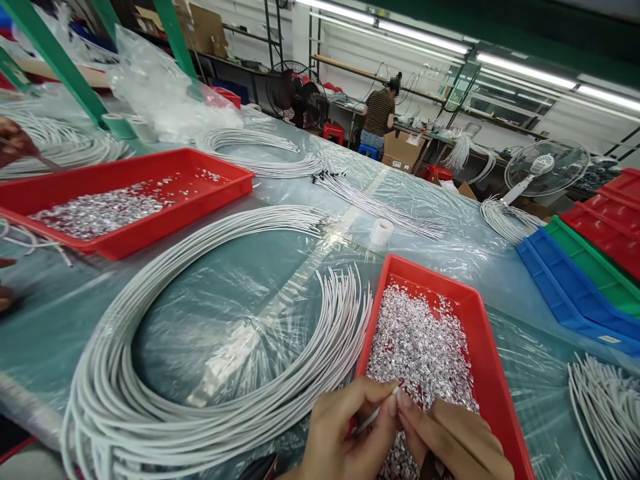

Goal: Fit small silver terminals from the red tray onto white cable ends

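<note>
My left hand (350,427) pinches a white cable (369,420) close to its end. Fingertips of my right hand (445,433) meet that same cable end; whatever they hold there is too small to make out. Both hands are over the near part of a red tray (500,393), which is strewn with small shiny silvery pieces (425,333). To the left of my hands lies a big coil of white cables (115,373), its loose ends fanned toward the tray.
Another red tray (200,220) of silvery pieces stands at left, with another person's hand (15,141) by it. Further cable bundles (380,207) and a white roll (381,232) lie beyond. Stacked blue bins (565,287) and more cables (607,413) are at right.
</note>
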Available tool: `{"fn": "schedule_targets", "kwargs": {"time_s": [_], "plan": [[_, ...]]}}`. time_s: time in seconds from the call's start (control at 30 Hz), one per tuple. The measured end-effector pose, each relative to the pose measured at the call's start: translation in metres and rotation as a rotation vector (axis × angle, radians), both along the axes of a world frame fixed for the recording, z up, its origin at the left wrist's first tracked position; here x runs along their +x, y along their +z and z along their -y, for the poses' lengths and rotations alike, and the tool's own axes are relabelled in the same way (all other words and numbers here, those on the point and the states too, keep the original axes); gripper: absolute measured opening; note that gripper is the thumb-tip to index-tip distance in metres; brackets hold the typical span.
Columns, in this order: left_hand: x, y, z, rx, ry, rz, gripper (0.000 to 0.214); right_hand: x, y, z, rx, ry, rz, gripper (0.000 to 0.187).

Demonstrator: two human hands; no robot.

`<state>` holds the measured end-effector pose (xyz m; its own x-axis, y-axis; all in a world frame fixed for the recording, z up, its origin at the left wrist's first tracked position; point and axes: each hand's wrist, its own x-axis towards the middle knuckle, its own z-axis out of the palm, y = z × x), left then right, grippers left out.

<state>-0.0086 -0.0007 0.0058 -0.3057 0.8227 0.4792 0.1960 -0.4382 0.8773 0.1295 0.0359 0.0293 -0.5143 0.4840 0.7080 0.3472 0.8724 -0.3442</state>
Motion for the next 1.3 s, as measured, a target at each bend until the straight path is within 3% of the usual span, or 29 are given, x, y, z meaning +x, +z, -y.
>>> {"fn": "schedule_targets", "kwargs": {"time_s": [0.13, 0.33, 0.5, 0.6, 0.7, 0.8, 0.9, 1.13, 1.3], "plan": [[0.0, 0.001, 0.0, 0.039, -0.019, 0.021, 0.008, -0.003, 0.003, 0.001, -0.022, -0.011, -0.052, 0.045], [-0.002, 0.001, 0.0, 0.068, -0.011, -0.021, 0.01, -0.004, 0.007, 0.001, -0.105, -0.036, -0.092, 0.048], [-0.001, -0.002, 0.001, 0.097, 0.034, -0.094, 0.014, 0.001, 0.013, -0.003, -0.281, 0.044, -0.045, 0.041], [-0.001, 0.0, 0.0, 0.024, -0.011, -0.021, 0.01, 0.0, 0.017, -0.007, -0.394, 0.063, -0.047, 0.036], [-0.003, 0.003, -0.003, -0.122, -0.031, 0.112, 0.01, -0.002, 0.016, -0.009, -0.554, 0.062, -0.021, 0.021], [-0.004, 0.005, -0.005, -0.204, -0.023, 0.218, 0.013, -0.004, 0.015, -0.01, -0.784, -0.097, -0.087, 0.009], [-0.002, 0.004, -0.005, -0.187, -0.055, 0.217, 0.01, -0.006, 0.016, -0.012, -1.04, -0.235, -0.269, 0.014], [-0.003, 0.004, -0.003, -0.08, -0.121, 0.115, 0.01, -0.017, 0.025, -0.011, -1.583, 0.028, -0.43, 0.028], [-0.005, 0.005, -0.004, -0.036, -0.152, 0.061, 0.01, -0.014, 0.027, -0.013, -1.724, 0.088, -0.424, 0.026]]}}
